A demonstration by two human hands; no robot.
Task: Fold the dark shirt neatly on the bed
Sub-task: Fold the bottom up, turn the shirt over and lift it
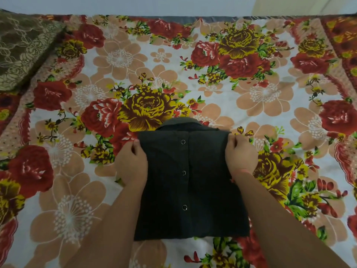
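I've got the shirt (pixel 191 182) on the bedsheet (pixel 251 105) near my edge, collar (pixel 179 123) at the far end, left hand (pixel 131 161) at its left edge, right hand (pixel 241 157) at its right edge, blanket (pixel 23 53) on the bed's far left corner.

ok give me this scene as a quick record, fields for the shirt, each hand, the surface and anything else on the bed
shirt: dark shirt folded into a compact rectangle, lying on the bed, collar at the far end
fasteners: three metal snaps in a line down the middle
left: left hand pinches the shirt's upper left edge
right: right hand pinches the upper right edge
surface: floral bedsheet
other: brown patterned cloth at the far left corner
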